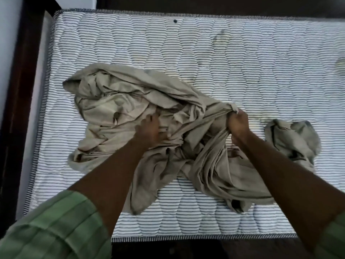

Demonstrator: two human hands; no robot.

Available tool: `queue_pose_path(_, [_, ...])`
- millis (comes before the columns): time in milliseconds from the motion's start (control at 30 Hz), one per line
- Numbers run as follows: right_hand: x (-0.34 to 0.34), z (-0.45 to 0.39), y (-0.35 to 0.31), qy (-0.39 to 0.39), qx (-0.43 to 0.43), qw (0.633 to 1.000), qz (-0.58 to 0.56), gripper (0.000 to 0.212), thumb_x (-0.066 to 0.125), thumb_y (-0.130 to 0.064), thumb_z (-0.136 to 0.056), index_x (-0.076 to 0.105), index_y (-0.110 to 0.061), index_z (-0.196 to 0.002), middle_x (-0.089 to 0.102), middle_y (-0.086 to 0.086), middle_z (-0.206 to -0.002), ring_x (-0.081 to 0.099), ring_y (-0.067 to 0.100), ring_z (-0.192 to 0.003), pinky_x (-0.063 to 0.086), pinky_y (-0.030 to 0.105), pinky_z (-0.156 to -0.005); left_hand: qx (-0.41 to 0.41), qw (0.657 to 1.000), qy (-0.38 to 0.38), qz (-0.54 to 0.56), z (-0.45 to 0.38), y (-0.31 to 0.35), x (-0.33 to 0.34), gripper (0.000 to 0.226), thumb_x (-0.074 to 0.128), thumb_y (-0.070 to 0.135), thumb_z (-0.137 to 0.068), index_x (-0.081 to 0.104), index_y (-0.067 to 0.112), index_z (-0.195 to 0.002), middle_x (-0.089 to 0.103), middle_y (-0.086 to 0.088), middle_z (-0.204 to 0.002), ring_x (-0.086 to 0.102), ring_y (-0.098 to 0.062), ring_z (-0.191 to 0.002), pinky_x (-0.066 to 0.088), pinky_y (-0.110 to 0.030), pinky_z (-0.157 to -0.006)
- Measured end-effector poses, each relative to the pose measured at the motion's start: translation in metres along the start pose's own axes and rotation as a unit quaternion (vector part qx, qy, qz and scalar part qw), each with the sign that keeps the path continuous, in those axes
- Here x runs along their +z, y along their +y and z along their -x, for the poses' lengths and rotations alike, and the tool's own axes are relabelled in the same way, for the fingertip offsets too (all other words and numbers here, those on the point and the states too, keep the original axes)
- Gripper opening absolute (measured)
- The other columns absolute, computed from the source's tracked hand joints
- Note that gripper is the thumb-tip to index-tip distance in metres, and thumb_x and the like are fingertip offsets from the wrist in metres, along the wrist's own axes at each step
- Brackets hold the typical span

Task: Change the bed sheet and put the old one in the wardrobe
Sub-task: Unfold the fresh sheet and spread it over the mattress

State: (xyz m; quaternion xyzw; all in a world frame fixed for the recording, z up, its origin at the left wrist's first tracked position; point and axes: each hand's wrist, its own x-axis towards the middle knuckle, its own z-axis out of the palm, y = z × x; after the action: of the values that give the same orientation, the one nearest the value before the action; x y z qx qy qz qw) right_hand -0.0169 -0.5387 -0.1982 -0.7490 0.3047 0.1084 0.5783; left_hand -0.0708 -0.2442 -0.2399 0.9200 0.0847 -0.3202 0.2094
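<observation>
Right hand (238,124) grips crumpled sheet (115,101) on striped mattress (186,45).

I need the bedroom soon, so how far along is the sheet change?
Done: the beige sheet is off and bunched on the bare striped mattress. In hand: the right hand grips a gathered fold, and the left hand is pushed into the pile; its grip is unclear. Left: no fresh sheet or wardrobe shows, so storing the old one and laying a new one remain.
</observation>
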Motion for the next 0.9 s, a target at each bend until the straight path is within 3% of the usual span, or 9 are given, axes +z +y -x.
queue_pose_path(200, [-0.023, -0.050, -0.005, -0.036, 0.192, 0.978, -0.075, 0.052, 0.070, -0.040, -0.083, 0.064, -0.001, -0.118, 0.073, 0.017, -0.112, 0.073, 0.034, -0.094, 0.061, 0.047, -0.079, 0.047, 0.991, 0.025, -0.126, 0.008, -0.029, -0.009, 0.073, 0.065, 0.028, -0.089, 0.032, 0.024, -0.154, 0.063, -0.022, -0.124, 0.064, -0.042, -0.111, 0.055, -0.046, -0.087])
queue_pose_path(300, [-0.050, -0.063, -0.014, 0.029, 0.145, 0.989, 0.025, 0.047, 0.068, -0.036, -0.082, 0.063, -0.001, -0.113, 0.071, 0.012, -0.102, 0.071, 0.031, -0.094, 0.056, 0.039, -0.076, -0.038, 0.966, 0.068, -0.245, 0.012, -0.059, -0.037, 0.043, 0.056, 0.020, -0.101, 0.052, 0.014, -0.143, 0.064, -0.021, -0.123, 0.064, -0.041, -0.115, 0.052, -0.046, -0.089])
queue_pose_path(433, [-0.083, -0.070, -0.014, 0.157, 0.108, 0.958, 0.215, 0.055, 0.057, -0.035, -0.091, 0.057, -0.001, -0.134, 0.064, 0.022, -0.132, 0.060, 0.040, -0.124, 0.050, 0.040, -0.093, -0.130, 0.940, 0.074, -0.305, 0.028, -0.085, -0.062, 0.010, 0.064, 0.022, -0.097, 0.069, 0.015, -0.100, 0.070, -0.011, -0.101, 0.069, -0.033, -0.100, 0.054, -0.035, -0.075])
queue_pose_path(533, [-0.060, -0.033, -0.014, 0.235, -0.041, 0.896, 0.374, 0.049, 0.053, -0.031, -0.082, 0.053, -0.009, -0.125, 0.055, 0.017, -0.131, 0.051, 0.038, -0.126, 0.041, 0.050, -0.100, -0.113, 0.948, 0.141, -0.262, 0.026, -0.053, -0.054, 0.040, 0.074, 0.034, -0.083, 0.061, 0.014, -0.116, 0.063, -0.019, -0.115, 0.061, -0.038, -0.109, 0.047, -0.042, -0.088])
queue_pose_path(633, [-0.015, 0.011, 0.008, 0.115, -0.244, 0.888, 0.372, 0.027, 0.051, -0.027, -0.078, 0.060, -0.013, -0.099, 0.063, 0.011, -0.102, 0.058, 0.032, -0.098, 0.044, 0.044, -0.082, -0.002, 0.960, 0.204, -0.193, 0.022, 0.003, -0.036, 0.063, 0.076, 0.029, -0.071, 0.056, 0.016, -0.130, 0.059, -0.016, -0.127, 0.055, -0.038, -0.117, 0.036, -0.048, -0.100])
queue_pose_path(700, [0.014, 0.046, 0.030, -0.046, -0.247, 0.894, 0.370, 0.018, 0.060, -0.029, -0.086, 0.063, -0.016, -0.098, 0.067, 0.007, -0.094, 0.064, 0.030, -0.089, 0.050, 0.039, -0.076, 0.056, 0.969, 0.183, -0.156, 0.018, 0.034, -0.027, 0.062, 0.074, 0.025, -0.075, 0.055, 0.020, -0.135, 0.058, -0.010, -0.133, 0.054, -0.035, -0.123, 0.035, -0.047, -0.104])
queue_pose_path(767, [0.031, 0.062, 0.052, -0.152, -0.248, 0.836, 0.465, 0.039, 0.067, -0.038, -0.085, 0.059, -0.018, -0.118, 0.067, 0.008, -0.111, 0.063, 0.031, -0.104, 0.051, 0.041, -0.088, 0.067, 0.981, 0.147, -0.112, 0.010, 0.044, -0.021, 0.058, 0.070, 0.018, -0.080, 0.055, 0.021, -0.136, 0.057, -0.008, -0.135, 0.056, -0.035, -0.122, 0.045, -0.048, -0.102])
queue_pose_path(833, [0.027, 0.059, 0.067, -0.186, -0.237, 0.779, 0.550, 0.052, 0.065, -0.038, -0.086, 0.052, -0.018, -0.132, 0.063, 0.010, -0.125, 0.057, 0.034, -0.120, 0.043, 0.043, -0.098, 0.054, 0.985, 0.129, -0.102, 0.004, 0.037, -0.023, 0.056, 0.068, 0.010, -0.082, 0.056, 0.020, -0.136, 0.059, -0.013, -0.132, 0.058, -0.039, -0.119, 0.051, -0.047, -0.097])
queue_pose_path(900, [0.005, 0.046, 0.077, -0.179, -0.206, 0.770, 0.576, 0.045, 0.058, -0.042, -0.095, 0.052, -0.022, -0.136, 0.066, 0.011, -0.123, 0.062, 0.036, -0.116, 0.045, 0.040, -0.090, 0.023, 0.984, 0.129, -0.120, 0.001, 0.023, -0.032, 0.046, 0.060, 0.007, -0.090, 0.061, 0.019, -0.135, 0.066, -0.020, -0.122, 0.063, -0.042, -0.113, 0.051, -0.047, -0.090])
